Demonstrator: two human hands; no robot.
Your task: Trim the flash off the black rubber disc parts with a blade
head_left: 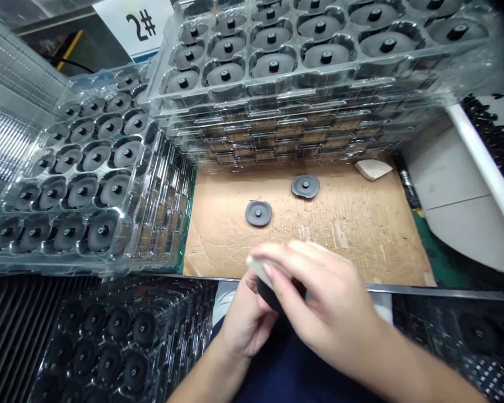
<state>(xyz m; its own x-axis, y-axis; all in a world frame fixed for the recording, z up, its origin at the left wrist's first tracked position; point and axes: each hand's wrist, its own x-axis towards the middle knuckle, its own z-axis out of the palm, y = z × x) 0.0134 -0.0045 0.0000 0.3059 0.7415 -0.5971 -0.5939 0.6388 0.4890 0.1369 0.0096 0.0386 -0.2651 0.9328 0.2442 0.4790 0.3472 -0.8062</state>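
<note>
- Head view: on my feed both hands meet at the surface's (pixel 437 238) front edge, the right hand (pixel 325 288) partly overlapping the cardboard sheet (pixel 220 246).
- The left hand (pixel 247 319) curls around a dark part (pixel 269 293), mostly hidden by fingers; the right hand grips a pale pad (pixel 262 272) against it.
- I judge work on this part to be underway; whether its face is finished I can't tell from here.
- Outside the trays, two loose discs lie apart: the left disc (pixel 259 213) left of the cardboard's middle, the right disc (pixel 306 186) nearer its back edge. Neither sits in a pocket, so I'd count both as left to place; whether they've been worked is unclear.
- Many similar discs fill pockets in the back tray stack (pixel 256 95) and the left tray stack (pixel 163 184), which I read as placed.
- Those trays are clear, glossy, thin plastic with rounded pockets. The discs are matte charcoal, rubbery to my eye, each with a small central nub; the loose ones have slightly notched rims.
- The cardboard is brown, scuffed and dotted with dark crumbs. At its back right corner rests a cream wedge (pixel 373 169), smooth-faced and blunt.
</note>
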